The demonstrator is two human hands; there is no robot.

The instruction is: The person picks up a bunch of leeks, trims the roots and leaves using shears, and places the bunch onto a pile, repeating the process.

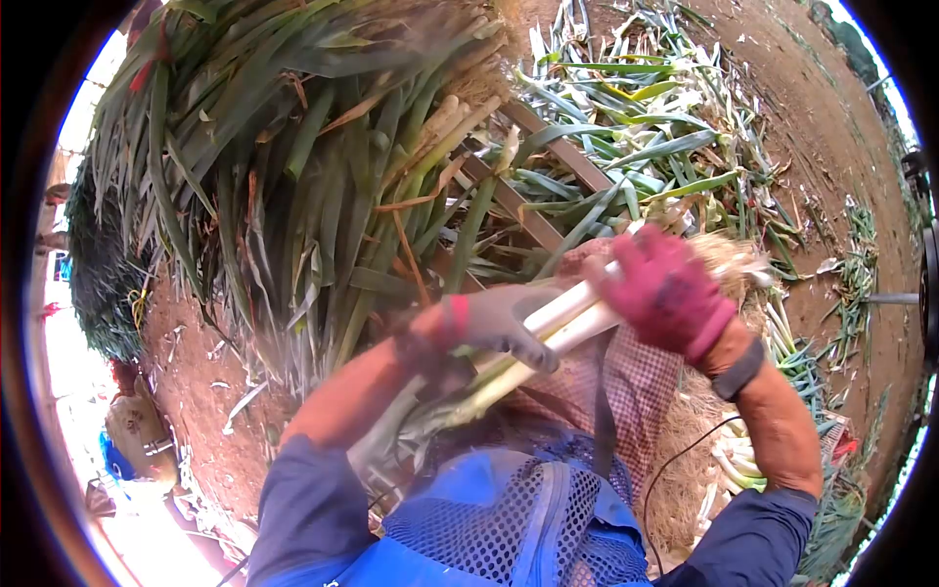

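Note:
Several leeks (577,328) with white stalks lie slantwise across my lap, their roots to the right and their green leaves to the lower left. My left hand (504,325), in a grey glove with a red cuff, is wrapped round the stalks near the middle. Over the white ends near the roots, my right hand (665,293) is closed in a dark red glove. The leaves below my left hand are blurred. A checked cloth (641,391) covers my lap beneath them.
A big heap of leeks (323,176) rises at the upper left, beside metal bars (558,152). Loose leaves (675,127) litter the ground at the upper right. Trimmed white leeks (734,460) lie at the lower right, near a black cable (675,460). Another person (140,430) is at the far left.

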